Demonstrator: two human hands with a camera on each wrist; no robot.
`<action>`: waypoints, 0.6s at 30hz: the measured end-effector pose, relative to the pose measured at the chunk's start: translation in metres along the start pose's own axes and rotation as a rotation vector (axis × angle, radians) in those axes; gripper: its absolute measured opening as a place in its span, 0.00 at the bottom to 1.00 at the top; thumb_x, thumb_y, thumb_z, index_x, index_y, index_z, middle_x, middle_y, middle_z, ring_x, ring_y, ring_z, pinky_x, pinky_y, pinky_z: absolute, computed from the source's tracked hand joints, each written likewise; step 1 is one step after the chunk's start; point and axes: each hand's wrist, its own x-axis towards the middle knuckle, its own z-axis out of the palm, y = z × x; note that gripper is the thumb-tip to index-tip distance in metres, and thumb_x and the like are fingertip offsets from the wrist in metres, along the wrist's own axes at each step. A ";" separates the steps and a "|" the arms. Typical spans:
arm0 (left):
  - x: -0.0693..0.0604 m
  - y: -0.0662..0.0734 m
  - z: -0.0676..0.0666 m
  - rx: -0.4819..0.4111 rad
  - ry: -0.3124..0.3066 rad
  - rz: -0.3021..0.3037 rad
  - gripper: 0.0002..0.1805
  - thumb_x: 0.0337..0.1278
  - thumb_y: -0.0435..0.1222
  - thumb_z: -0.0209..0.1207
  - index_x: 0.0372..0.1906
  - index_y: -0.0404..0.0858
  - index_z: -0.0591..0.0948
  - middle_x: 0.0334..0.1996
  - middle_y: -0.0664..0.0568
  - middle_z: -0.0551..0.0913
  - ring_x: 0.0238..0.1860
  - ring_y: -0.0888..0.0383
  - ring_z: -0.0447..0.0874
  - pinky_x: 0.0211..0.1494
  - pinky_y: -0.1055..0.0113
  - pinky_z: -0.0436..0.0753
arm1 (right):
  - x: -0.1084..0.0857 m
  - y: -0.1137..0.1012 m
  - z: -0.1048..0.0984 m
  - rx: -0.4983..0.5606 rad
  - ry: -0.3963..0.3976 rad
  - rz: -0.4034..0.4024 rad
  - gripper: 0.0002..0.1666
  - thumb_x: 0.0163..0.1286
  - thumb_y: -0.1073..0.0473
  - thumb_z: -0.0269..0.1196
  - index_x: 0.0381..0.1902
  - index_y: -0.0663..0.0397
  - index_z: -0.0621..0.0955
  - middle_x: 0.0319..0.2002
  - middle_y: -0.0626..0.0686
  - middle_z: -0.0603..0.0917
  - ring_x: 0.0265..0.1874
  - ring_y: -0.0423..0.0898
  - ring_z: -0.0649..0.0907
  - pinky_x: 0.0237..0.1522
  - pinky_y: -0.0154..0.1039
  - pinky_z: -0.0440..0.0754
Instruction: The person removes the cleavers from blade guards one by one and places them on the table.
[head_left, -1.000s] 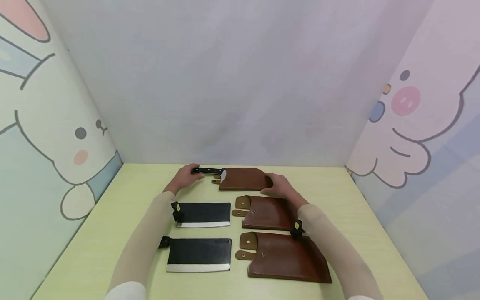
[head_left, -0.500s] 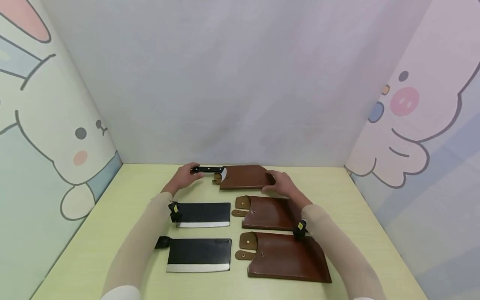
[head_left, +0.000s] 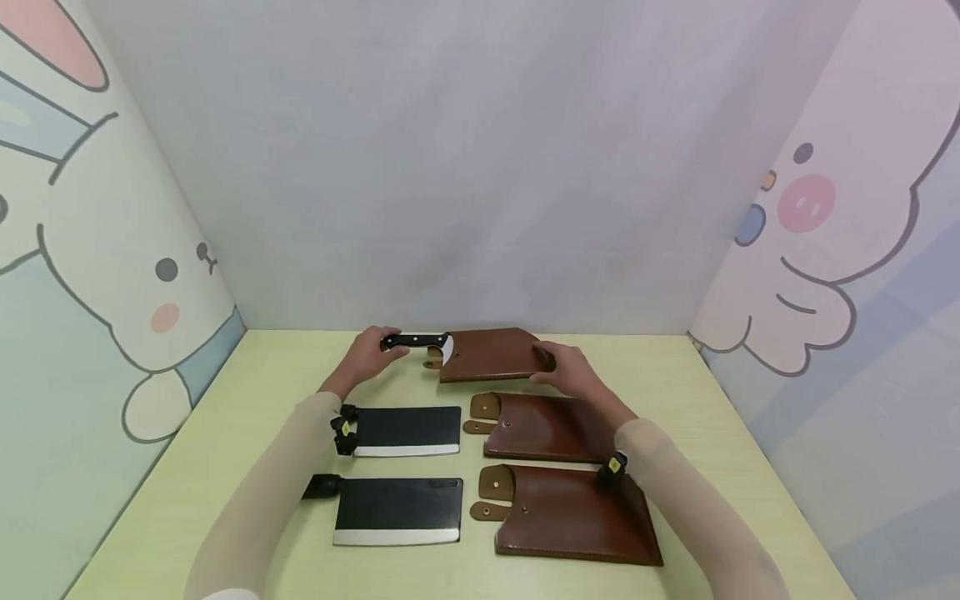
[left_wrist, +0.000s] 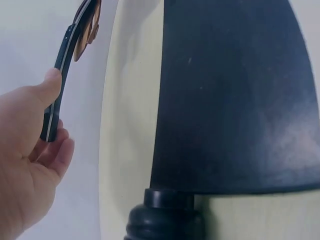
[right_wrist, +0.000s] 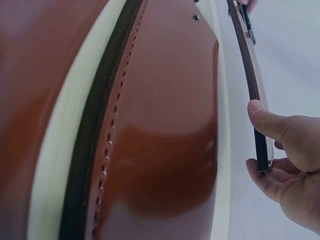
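Observation:
A cleaver with a black riveted handle point(head_left: 417, 340) sits in a brown leather sheath point(head_left: 491, 354) at the back of the table, a strip of blade showing at the sheath's mouth. My left hand point(head_left: 367, 353) grips the handle's end between thumb and fingers. At the other end, my right hand point(head_left: 572, 372) holds the sheath's right corner. Both wrist views show the pair raised off the table: the handle point(left_wrist: 60, 80) in my left fingers, the sheath's edge point(right_wrist: 250, 75) between my right thumb and fingers.
Two bare cleavers lie at the left, a middle one point(head_left: 408, 427) and a front one point(head_left: 399, 504), handles partly under my left arm. Opposite them are two brown sheaths, the middle one point(head_left: 540, 423) and the front one point(head_left: 573, 508), flaps undone. A grey wall point(head_left: 465, 208) stands behind the table.
The sheathed cleaver has risen slightly, its right end shifting a little rightward. Both forearms have spread outward slightly. My hands keep the same holds; the other cleavers and sheaths stay put.

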 end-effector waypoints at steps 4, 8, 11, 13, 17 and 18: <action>-0.003 0.002 0.002 0.033 0.041 0.016 0.29 0.72 0.45 0.62 0.67 0.28 0.76 0.52 0.33 0.81 0.45 0.44 0.81 0.48 0.48 0.79 | -0.008 -0.006 -0.004 0.008 0.011 -0.014 0.45 0.63 0.50 0.75 0.72 0.63 0.72 0.67 0.63 0.77 0.65 0.60 0.78 0.62 0.56 0.78; -0.007 0.005 0.004 0.043 0.086 0.007 0.27 0.72 0.44 0.62 0.65 0.29 0.78 0.52 0.35 0.84 0.47 0.42 0.84 0.49 0.46 0.81 | -0.014 -0.007 -0.004 0.015 0.011 -0.025 0.47 0.62 0.48 0.76 0.73 0.62 0.71 0.67 0.63 0.77 0.63 0.59 0.80 0.59 0.55 0.80; -0.008 0.008 0.005 0.042 0.109 0.006 0.25 0.71 0.44 0.63 0.63 0.30 0.80 0.50 0.36 0.85 0.46 0.43 0.85 0.47 0.47 0.82 | -0.016 -0.005 -0.003 0.018 0.012 -0.013 0.50 0.61 0.45 0.77 0.74 0.61 0.71 0.68 0.63 0.76 0.64 0.60 0.79 0.61 0.55 0.79; -0.008 0.010 0.007 0.041 0.116 0.012 0.24 0.70 0.43 0.64 0.62 0.31 0.81 0.49 0.37 0.86 0.44 0.44 0.85 0.46 0.49 0.82 | -0.018 -0.003 -0.002 0.018 0.018 -0.011 0.53 0.59 0.44 0.77 0.75 0.62 0.69 0.70 0.65 0.74 0.66 0.61 0.77 0.63 0.57 0.77; -0.009 0.013 0.008 0.054 0.128 0.025 0.23 0.69 0.43 0.64 0.60 0.32 0.82 0.48 0.38 0.86 0.42 0.47 0.84 0.44 0.51 0.81 | -0.021 -0.002 -0.002 0.016 0.023 -0.013 0.57 0.57 0.43 0.79 0.76 0.61 0.67 0.72 0.67 0.70 0.69 0.64 0.74 0.64 0.59 0.75; -0.010 0.014 0.008 0.057 0.129 0.027 0.23 0.69 0.43 0.64 0.60 0.32 0.82 0.48 0.38 0.86 0.42 0.47 0.84 0.44 0.51 0.81 | -0.021 -0.002 -0.002 0.012 0.023 -0.015 0.58 0.57 0.43 0.79 0.77 0.61 0.66 0.73 0.67 0.69 0.68 0.64 0.74 0.64 0.59 0.76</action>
